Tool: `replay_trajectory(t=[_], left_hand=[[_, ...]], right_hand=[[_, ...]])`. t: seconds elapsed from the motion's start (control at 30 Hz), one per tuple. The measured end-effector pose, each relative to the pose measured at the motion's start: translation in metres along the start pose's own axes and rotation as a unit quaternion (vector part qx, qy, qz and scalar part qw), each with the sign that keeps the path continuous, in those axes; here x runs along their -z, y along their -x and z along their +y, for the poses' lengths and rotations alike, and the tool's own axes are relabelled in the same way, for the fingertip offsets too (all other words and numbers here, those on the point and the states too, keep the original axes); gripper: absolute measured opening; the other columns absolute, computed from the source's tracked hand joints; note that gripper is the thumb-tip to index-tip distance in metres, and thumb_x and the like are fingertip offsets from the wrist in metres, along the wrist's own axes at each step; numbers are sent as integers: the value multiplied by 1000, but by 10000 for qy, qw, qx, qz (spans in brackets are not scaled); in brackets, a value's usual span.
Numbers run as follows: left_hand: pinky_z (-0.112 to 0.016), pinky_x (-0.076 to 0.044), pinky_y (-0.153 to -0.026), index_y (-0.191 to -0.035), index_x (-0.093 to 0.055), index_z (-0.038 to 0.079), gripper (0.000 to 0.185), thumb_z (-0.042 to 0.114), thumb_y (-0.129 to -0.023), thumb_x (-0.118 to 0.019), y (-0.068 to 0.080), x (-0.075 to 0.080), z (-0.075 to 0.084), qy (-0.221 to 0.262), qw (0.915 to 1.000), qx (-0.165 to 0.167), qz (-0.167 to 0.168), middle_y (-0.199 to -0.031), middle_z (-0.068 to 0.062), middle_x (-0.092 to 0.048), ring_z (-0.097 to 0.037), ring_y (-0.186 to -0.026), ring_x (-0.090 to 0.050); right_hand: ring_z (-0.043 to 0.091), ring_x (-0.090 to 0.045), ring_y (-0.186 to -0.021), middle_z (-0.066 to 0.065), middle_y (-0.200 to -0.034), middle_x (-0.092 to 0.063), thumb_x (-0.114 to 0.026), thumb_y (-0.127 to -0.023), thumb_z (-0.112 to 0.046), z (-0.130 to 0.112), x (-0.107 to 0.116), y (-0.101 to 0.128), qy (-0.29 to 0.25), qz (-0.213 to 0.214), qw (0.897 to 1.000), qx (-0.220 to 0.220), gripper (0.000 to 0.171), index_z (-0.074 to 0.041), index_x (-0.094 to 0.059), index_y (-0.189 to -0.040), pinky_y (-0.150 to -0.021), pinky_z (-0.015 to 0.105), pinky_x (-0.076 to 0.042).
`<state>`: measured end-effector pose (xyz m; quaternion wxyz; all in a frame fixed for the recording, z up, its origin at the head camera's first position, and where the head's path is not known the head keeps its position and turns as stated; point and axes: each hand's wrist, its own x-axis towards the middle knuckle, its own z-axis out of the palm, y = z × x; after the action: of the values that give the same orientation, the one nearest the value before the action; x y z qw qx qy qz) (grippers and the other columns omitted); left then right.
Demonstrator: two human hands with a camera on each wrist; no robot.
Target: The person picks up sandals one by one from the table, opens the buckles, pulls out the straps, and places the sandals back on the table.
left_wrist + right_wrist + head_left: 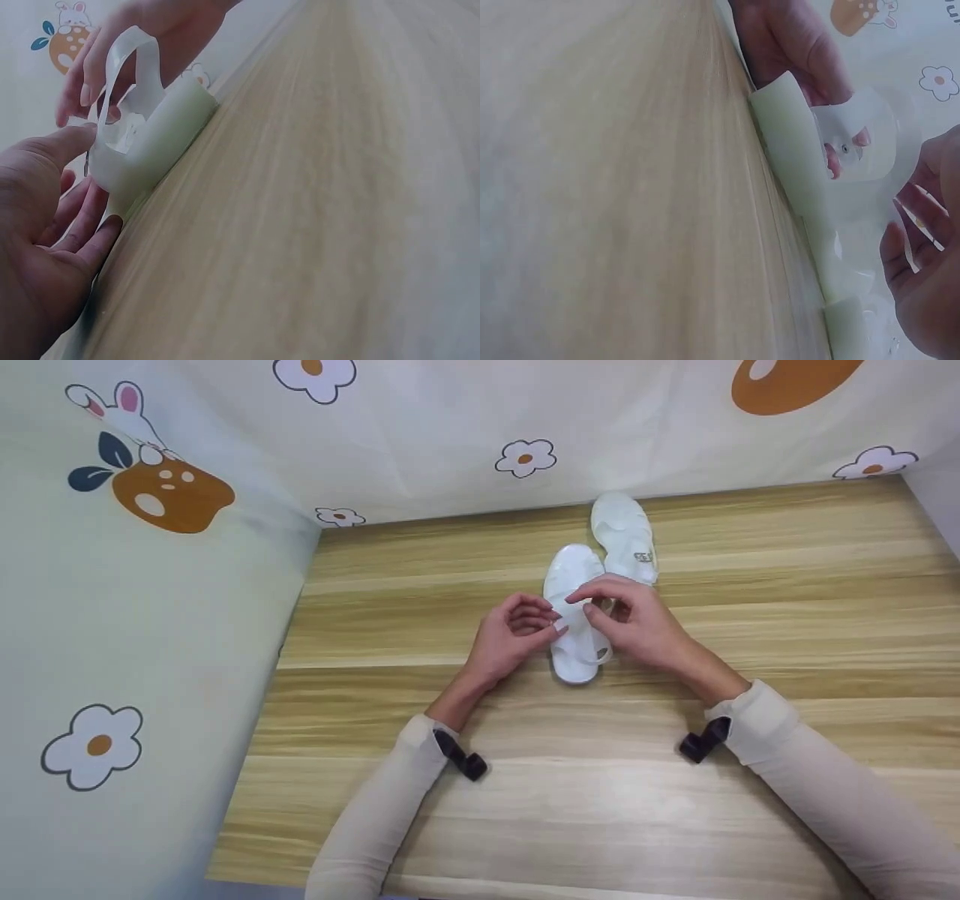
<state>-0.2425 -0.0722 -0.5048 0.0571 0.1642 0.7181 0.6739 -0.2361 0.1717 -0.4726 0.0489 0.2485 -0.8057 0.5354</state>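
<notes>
— So, what sits between the two hands?
— One translucent white jelly sandal (574,619), lying flat on the pale wood-grain worktop (750,607), near its middle, toe pointing away from the person.
— And the fingers?
— On the left hand (510,637) the fingers (82,217) are loosely curled and a little spread, touching the sandal's left edge near the strap. On the right hand (637,622) the thumb and forefinger pinch the clear strap (131,64), lifting it into a loop above the sole.
— Anything beside it?
— A second translucent white sandal (624,536) lies just behind and to the right, nearly touching the first. It has a small label on its insole, too blurred to read.
— Beyond that?
— Cream cloth printed with flowers and orange shapes (172,491) walls in the worktop at the back and left.
</notes>
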Motion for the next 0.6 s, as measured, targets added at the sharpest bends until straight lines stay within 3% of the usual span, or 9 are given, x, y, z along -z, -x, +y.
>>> replay_trajectory(t=[0.2, 0.33, 0.47, 0.6], left_hand=[[-37, -63, -101, -124, -67, 2, 38, 8, -92, -86, -1, 1, -1, 45, 9999, -111, -41, -116, -14, -77, -18, -103, -75], [-36, -60, -105, -127, -68, -1, 33, 4, -96, -77, 0, 3, 0, 72, 9993, -345, -122, -122, -17, -74, -21, -112, -73], [-45, -61, -103, -125, -68, -8, 29, -5, -97, -60, 1, 5, 2, 350, 9981, -442, -237, -124, -22, -71, -22, -109, -70], [-56, -61, -102, -123, -68, -12, 35, -3, -95, -48, 1, 6, 4, 604, 9973, -337, -245, -121, -24, -71, -22, -104, -69]], right_hand=[[11, -63, -89, 12, -112, -77, -64, -101, 2, -3, 2, 1, -243, 196, 9995, 45, 30, -18, -83, -115, -70, 22, -49], [14, -63, -82, 22, -107, -74, -62, -100, 5, -6, 3, 1, -500, 296, 9983, 73, 33, -15, -83, -113, -66, 21, -49], [13, -61, -77, 17, -98, -74, -62, -101, 4, -6, 4, 4, -611, 285, 9976, 128, 29, -13, -83, -113, -64, 20, -48], [10, -62, -75, 8, -91, -73, -64, -103, -1, -5, 6, 11, -621, 120, 9979, 104, 24, -11, -82, -114, -65, 19, -50]])
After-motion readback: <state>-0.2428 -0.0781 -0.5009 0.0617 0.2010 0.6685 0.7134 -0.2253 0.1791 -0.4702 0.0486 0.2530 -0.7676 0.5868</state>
